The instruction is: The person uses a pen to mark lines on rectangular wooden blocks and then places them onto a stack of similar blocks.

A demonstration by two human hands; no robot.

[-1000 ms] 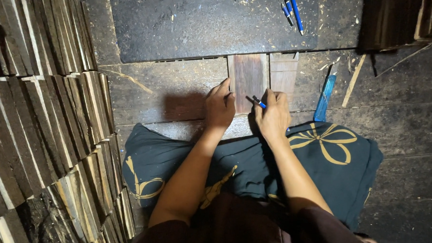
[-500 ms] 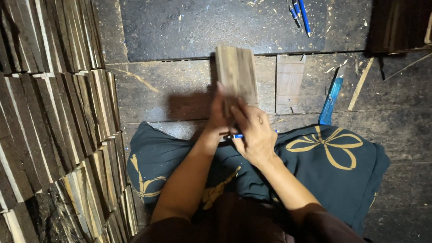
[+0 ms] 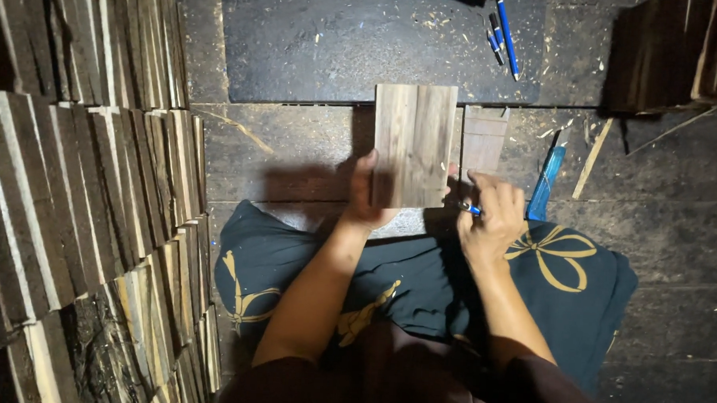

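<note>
— Wood everywhere: what's in your grip?

— My left hand [image 3: 364,200] pinches the plank [image 3: 414,145] by its lower left edge, lifted flat above the floor [image 3: 297,144]. My right hand [image 3: 493,218], just right of it, is curled tight around a blue pen [image 3: 471,208]. Both forearms reach forward over the dark cloth [image 3: 562,272]; stacked slats [image 3: 80,200] stand left.

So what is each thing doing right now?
Left hand: gripping the wood piece's lower left edge.
Wood piece: lifted, flat face to camera.
Right hand: closed around a blue pen.
Blue pen: only the tip shows.
Second wood piece: flat on the floor.
Stacked slats: leaning in rows.
</note>
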